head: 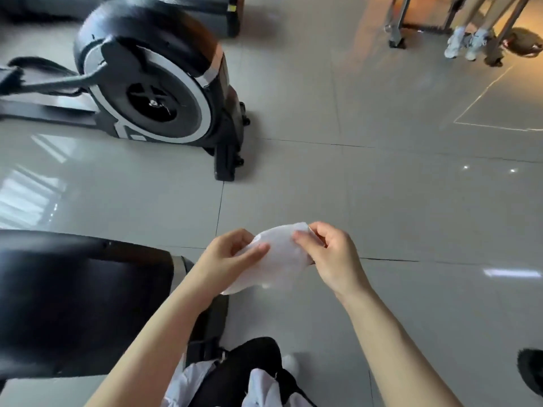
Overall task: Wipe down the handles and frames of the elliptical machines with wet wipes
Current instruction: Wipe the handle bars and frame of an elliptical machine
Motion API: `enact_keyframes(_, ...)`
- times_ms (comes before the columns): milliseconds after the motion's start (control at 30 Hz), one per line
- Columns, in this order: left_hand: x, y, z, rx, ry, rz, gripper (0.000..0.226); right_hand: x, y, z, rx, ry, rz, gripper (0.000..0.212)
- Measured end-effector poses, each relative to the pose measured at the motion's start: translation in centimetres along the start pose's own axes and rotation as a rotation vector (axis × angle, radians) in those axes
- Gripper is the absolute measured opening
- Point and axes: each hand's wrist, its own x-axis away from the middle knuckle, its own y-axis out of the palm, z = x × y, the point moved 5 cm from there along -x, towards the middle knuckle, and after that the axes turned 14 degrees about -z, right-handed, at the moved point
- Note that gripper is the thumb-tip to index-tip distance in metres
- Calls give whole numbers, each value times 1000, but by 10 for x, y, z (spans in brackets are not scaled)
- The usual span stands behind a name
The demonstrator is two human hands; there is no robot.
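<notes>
While both bare arms reach forward over a glossy grey tiled floor [382, 201], the two hands hold one white wet wipe [279, 259] between them in the air, low in the middle of the view. The left hand [226, 254] pinches the wipe's left edge with thumb and curled fingers, and the right hand [329, 254] pinches its upper right corner, fingers bent over the sheet. The wipe hangs spread and slightly crumpled between the two grips, its lower edge drooping toward the left wrist. It touches neither machine. One elliptical [152, 92] stands at upper left, well apart from the hands, showing a round black and silver flywheel housing, a dark crank arm and a black foot with small wheels on the floor. A second elliptical [82, 304] fills the lower left just beside the left forearm, its black cover glossy with a silver trim at its right end. At the bottom edge the person's dark trousers and white garment show. Far at upper right stand metal legs of other equipment [399, 27] and another person's pale shoes [464, 42].
</notes>
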Motion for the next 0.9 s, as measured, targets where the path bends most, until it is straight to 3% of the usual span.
enact_keyframes(100,-19,-27,-1,250,-22,-43,38,-59,-2,-21,123,-52,-78,50)
enact_keyframes(233,-68,-73,-6,547,7,61,36,-147,-3,-61,306,-153,-152,57)
enact_keyframes(333,-117,-124,4,559,3,207,27,-225,-2,-89,336,-176,-197,51)
enact_keyframes(433,-140,-179,15,507,-17,439,9,-296,18,-123,236,-155,-389,19)
enact_keyframes(533,-140,-227,27,545,-8,592,3,-359,52,-157,300,-197,-545,14)
enact_keyframes(667,-128,-287,27,695,45,787,18,-421,116,-209,399,-322,-725,34)
enact_keyframes(800,-130,-333,19,683,2,813,15,-461,185,-257,479,-491,-918,44)
enact_keyframes(900,-138,-369,24,721,76,815,22,-501,228,-282,469,-578,-1034,50)
